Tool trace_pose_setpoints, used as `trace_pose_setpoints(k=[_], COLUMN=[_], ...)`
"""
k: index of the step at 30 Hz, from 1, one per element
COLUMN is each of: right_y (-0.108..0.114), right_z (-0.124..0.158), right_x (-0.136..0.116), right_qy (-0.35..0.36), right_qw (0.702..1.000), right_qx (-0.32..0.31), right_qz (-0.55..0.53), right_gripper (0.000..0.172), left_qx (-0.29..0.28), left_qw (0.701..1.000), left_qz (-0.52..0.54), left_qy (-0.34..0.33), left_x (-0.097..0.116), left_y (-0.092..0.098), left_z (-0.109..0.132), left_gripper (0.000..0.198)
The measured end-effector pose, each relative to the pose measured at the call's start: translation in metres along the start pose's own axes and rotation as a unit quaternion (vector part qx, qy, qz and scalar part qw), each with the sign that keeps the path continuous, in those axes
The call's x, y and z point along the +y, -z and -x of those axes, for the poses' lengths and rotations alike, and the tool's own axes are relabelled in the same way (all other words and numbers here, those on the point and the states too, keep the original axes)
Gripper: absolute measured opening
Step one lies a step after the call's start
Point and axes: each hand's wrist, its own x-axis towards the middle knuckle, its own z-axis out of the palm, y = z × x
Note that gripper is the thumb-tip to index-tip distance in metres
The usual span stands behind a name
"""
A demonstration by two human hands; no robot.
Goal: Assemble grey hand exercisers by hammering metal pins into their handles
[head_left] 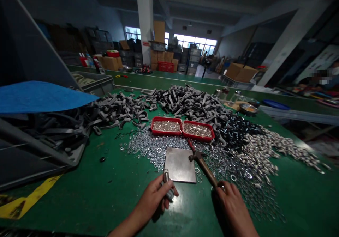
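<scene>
Just in front of the square metal plate (pixel 180 164), my left hand (pixel 155 198) is closed around a threaded metal fitting (pixel 166 176), its threaded end pointing up and away. Part of the fitting is hidden by the fingers. To the right, my right hand (pixel 231 203) grips the wooden handle of a hammer (pixel 208 171). The hammer's head lies over the plate's upper right corner; whether it touches the plate I cannot tell. Many loose metal rings (pixel 156 147) surround the plate.
Behind the plate stand two red trays (pixel 182 134) of small metal parts. Grey curved handles (pixel 182 99) are heaped beyond them. Black pieces (pixel 238 124) and silver cylinders (pixel 262 149) lie to the right. A grey crate (pixel 39 156) stands at left, and a blue sheet (pixel 42 97) hangs above it.
</scene>
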Motion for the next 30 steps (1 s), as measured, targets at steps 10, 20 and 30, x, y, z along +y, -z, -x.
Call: trace_pose_setpoints(k=[10,20,30], right_y=[0.016,0.000,-0.003], right_z=[-0.034,-0.046,-0.034], right_x=[-0.068,-0.118,-0.097], right_qy=[-0.121,-0.184,0.215], right_qw=[0.843,0.559,0.907], right_qx=[-0.041,-0.174,0.182], right_qz=[-0.522,-0.790,-0.313], right_gripper=[0.021,0.028,0.037], left_qx=[0.137,0.157,0.135], left_qw=[0.969,0.963,0.970], left_qz=[-0.100,-0.144,-0.107], left_qy=[-0.178,-0.168,-0.172], left_x=[0.013,0.008,0.017], left_y=[-0.036,-0.042,-0.053], left_z=[-0.008,-0.004,0.004], left_gripper=[0.033,0.032,0.039])
